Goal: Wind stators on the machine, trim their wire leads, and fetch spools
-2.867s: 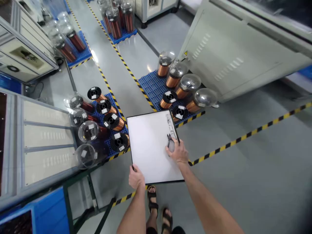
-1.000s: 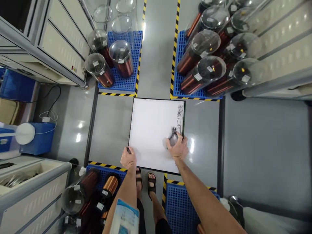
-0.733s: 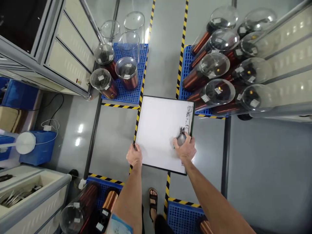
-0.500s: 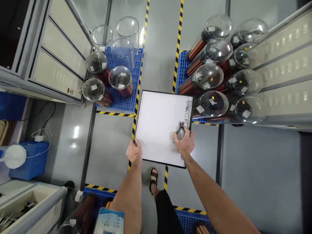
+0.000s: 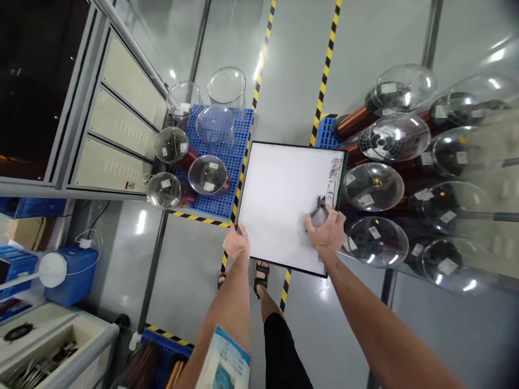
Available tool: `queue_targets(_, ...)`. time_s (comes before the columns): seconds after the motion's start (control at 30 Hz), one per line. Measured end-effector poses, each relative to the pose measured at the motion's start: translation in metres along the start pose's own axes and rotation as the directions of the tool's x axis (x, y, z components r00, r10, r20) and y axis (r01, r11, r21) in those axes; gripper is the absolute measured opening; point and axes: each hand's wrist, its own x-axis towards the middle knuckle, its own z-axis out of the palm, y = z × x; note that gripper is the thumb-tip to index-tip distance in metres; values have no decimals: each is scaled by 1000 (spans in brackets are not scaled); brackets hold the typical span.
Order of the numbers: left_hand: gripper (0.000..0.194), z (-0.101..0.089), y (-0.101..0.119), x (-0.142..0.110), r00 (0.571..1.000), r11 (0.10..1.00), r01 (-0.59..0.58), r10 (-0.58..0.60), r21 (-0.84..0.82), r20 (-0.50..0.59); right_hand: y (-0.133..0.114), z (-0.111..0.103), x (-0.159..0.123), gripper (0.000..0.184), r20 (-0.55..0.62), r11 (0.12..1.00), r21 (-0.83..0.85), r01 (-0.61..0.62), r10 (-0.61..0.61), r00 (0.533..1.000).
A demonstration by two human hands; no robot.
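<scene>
My left hand (image 5: 237, 242) grips the lower left edge of a white board in a black frame (image 5: 275, 205), which is held out flat in front of me. My right hand (image 5: 326, 231) rests on the board's right side, closed around a small pair of side cutters with a grey grip (image 5: 319, 214). Their dark jaws poke out past my fingers. A dark printed or sketched strip (image 5: 335, 178) runs down the board's right margin. A printed blue and white card (image 5: 224, 359) shows at my left forearm.
Blue plastic pallets (image 5: 235, 183) carry clear-domed copper coil spools (image 5: 375, 188) on both sides. Yellow and black tape lines mark the grey floor. A pale cabinet (image 5: 117, 140) stands at left, with a white tool tray (image 5: 52, 346) at lower left. My sandalled feet show below the board.
My view has swung round, so the pallets and floor lines shift and the right-hand spools sit closer. Both hands keep their hold on the board and cutters.
</scene>
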Motion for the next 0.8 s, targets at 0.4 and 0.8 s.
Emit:
queue_targets(0.4,61,-18,98,54,991,998,-11,20,-66,129,-38,-5,112,78,-70,997,-65,-43,39,997)
queue_targets(0.8,51,-59,136,64,938,953,58,50,-298,342,-99,-63,133,122,216,972,-154,-177,208,954)
